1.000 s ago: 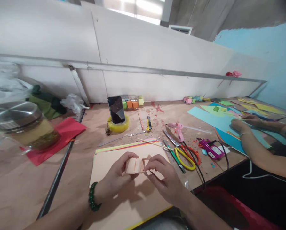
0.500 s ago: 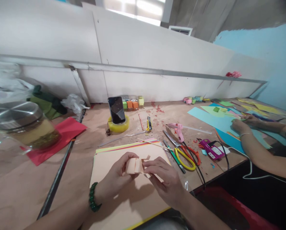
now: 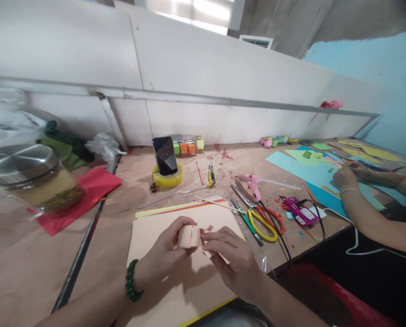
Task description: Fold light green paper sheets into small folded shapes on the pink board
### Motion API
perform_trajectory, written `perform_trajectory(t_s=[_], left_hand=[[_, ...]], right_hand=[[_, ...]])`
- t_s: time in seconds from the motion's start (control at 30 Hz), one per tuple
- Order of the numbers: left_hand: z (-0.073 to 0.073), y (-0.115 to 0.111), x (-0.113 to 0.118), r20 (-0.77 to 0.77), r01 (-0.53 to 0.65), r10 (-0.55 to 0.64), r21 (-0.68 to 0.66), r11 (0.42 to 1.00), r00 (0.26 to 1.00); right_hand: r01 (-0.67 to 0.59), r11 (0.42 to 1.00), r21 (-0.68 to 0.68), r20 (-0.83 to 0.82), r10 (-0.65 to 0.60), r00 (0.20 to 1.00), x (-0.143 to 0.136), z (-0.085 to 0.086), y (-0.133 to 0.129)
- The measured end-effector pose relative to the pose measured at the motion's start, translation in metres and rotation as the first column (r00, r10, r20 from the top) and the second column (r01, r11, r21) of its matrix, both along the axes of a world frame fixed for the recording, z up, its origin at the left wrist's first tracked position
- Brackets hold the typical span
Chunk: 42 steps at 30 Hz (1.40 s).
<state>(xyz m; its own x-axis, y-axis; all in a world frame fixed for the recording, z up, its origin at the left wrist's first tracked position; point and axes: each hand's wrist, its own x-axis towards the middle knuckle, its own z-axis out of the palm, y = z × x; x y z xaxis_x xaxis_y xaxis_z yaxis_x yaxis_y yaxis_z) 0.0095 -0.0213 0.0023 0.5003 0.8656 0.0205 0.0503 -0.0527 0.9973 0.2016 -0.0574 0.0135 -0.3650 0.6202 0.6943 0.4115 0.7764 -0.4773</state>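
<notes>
My left hand [image 3: 175,247], with a green bead bracelet [image 3: 134,280] at its wrist, is closed around a small peach paper piece [image 3: 188,236] folded into a box-like shape. At the piece's right side, the fingers of my right hand [image 3: 230,252] pinch a part of it that sticks out; a small flap shows above the fingertips. Both hands are held over a stack of peach paper sheets [image 3: 151,227], with yellow and red edges showing beneath. Across the stack's far right corner lies a thin wooden stick [image 3: 220,205].
Right of the stack lie scissors [image 3: 262,225], a green-handled tool [image 3: 252,228], a pink glue gun [image 3: 252,184] and a purple power strip [image 3: 300,212]. Behind are a utility knife [image 3: 211,175] and a phone [image 3: 165,156]. A glass jar [image 3: 49,186] stands left. Another person's hands [image 3: 348,178] work at right.
My hands stay nearly in place; the paper piece is turned slightly and my right fingers have shifted a little on it. The other person's hands have moved slightly.
</notes>
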Motion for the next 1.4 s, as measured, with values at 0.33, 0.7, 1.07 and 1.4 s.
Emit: perform_trajectory(t_s=[0.33,0.7,1.07,1.4], left_hand=[[0.003,0.001,0.0,0.009,0.003,-0.003,0.005,1.0,1.0],[0.0,0.002,-0.001,0.01,0.013,-0.013,0.013,1.0,1.0],[0.003,0.008,-0.004,0.187,0.065,-0.04,-0.129,0.989,0.982],[0.004,0.008,-0.006,0.199,0.129,-0.098,-0.147,0.981,0.975]], right_hand=[[-0.041,0.999,-0.029,0.016,0.041,0.999,0.001,0.007,-0.002],[-0.048,0.995,-0.092,-0.044,0.044,0.998,0.005,0.005,-0.005],[0.234,0.972,0.013,-0.229,-0.225,0.947,0.026,0.002,-0.007],[0.066,0.998,0.017,0.216,-0.068,0.974,0.018,0.007,0.004]])
